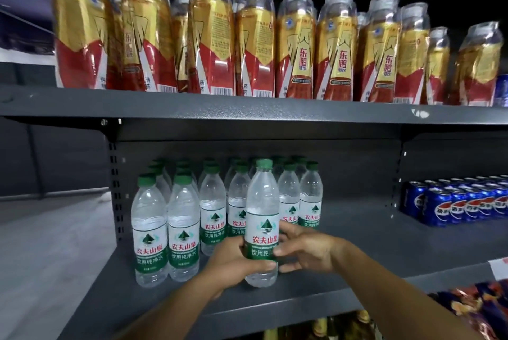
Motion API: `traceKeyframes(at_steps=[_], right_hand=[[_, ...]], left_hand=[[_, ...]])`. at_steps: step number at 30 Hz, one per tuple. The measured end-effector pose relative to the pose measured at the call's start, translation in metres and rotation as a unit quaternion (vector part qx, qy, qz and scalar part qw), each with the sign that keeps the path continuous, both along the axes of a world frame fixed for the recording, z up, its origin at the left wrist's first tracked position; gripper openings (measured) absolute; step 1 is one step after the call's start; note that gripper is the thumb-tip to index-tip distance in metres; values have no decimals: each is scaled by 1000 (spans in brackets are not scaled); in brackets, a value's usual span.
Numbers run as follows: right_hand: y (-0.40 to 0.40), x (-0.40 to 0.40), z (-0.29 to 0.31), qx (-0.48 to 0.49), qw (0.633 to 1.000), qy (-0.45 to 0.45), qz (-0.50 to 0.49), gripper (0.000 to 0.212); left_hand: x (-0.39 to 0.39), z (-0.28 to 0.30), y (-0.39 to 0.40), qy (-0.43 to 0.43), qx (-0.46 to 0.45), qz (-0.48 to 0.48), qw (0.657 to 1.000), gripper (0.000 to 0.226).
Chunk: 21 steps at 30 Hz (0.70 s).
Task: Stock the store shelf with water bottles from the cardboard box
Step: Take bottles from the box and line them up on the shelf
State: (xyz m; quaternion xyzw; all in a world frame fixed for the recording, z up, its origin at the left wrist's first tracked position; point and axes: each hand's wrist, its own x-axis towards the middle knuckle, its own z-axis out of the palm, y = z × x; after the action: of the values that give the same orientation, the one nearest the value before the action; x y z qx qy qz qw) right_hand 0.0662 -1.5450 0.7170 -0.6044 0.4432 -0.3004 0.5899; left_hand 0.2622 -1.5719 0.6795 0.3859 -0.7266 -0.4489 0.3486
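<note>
One water bottle (261, 222) is held upright at the front of the grey metal shelf (357, 271), its long axis vertical and its green cap (264, 163) pointing straight up. It is made of clear ribbed plastic and is filled with clear liquid. A white label with a green triangular mark and red characters is wrapped round its middle, with a green band and white characters below; the label is turned towards the camera. Its base is seen at or just above the shelf surface; whether it touches cannot be told.

The bottle is gripped from both sides. The grip of the left hand (233, 264) is closed round the lower body, with the thumb laid across the front below the green band. The grip of the right hand (305, 249) is closed round the label's right side, with the fingers curled behind and the thumb pressed on the front edge.

Rows of matching water bottles (181, 224) are stood upright just behind and to the left, caps up. Blue cola cans (453, 202) are lined up well to the right on the same shelf. Red and gold drink bottles (297, 45) are ranged along the upper shelf (220, 104).
</note>
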Motion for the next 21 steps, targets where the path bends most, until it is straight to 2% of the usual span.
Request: traceKeyframes(at_steps=[3,9,13,18,21], right_hand=[[-9,24,-7,-25,999,-3,-45,61],[-22,60,-32,-104,984,29,-141,60],[-28,75,-45,-139,977,21,-163,64],[-33,88,-58,-139,976,-15,-169,63],[-38,90,-58,-143,975,-17,-168,62]], left_hand=[[8,-9,-7,7,-14,30,999,43],[29,-28,-21,-41,-46,92,994,55],[45,-33,-24,-34,-44,95,994,58],[53,-37,-20,-38,-53,115,991,60],[52,-37,-17,-61,-71,143,985,52]])
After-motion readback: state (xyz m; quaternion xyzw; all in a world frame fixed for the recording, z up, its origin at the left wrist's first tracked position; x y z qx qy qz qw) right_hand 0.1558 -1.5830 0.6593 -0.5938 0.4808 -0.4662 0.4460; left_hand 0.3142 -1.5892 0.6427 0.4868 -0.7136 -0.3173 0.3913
